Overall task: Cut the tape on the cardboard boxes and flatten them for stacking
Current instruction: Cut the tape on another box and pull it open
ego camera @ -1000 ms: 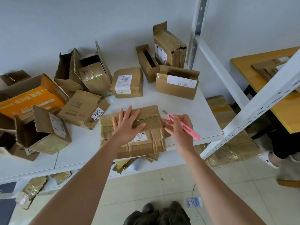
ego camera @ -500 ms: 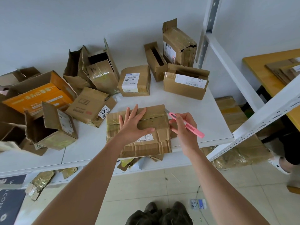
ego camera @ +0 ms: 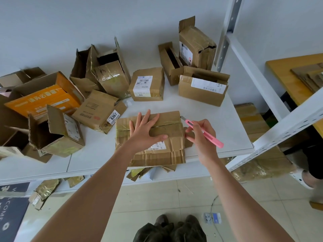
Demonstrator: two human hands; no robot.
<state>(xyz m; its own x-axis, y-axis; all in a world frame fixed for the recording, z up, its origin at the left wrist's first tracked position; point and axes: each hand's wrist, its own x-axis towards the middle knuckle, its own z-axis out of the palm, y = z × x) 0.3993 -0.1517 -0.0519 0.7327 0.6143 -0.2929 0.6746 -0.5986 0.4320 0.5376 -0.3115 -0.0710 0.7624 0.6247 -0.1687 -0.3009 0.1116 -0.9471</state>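
Note:
A taped, creased cardboard box lies at the front edge of the white shelf. My left hand presses flat on its top, fingers spread. My right hand grips a pink utility knife like a pen; the short blade tip sits at the box's right end, by the tape seam across the top. Several other boxes stand behind: a labelled sealed one, an open one, a tall one.
More opened boxes crowd the left, among them an orange one and one marked 6367. A white rack upright crosses at the right. Flattened cardboard lies on a yellow table. Scraps litter the floor below.
The view has shifted slightly. My right hand has brought the knife tip closer to the box's right end at the tape seam. My left hand stays pressed on the box.

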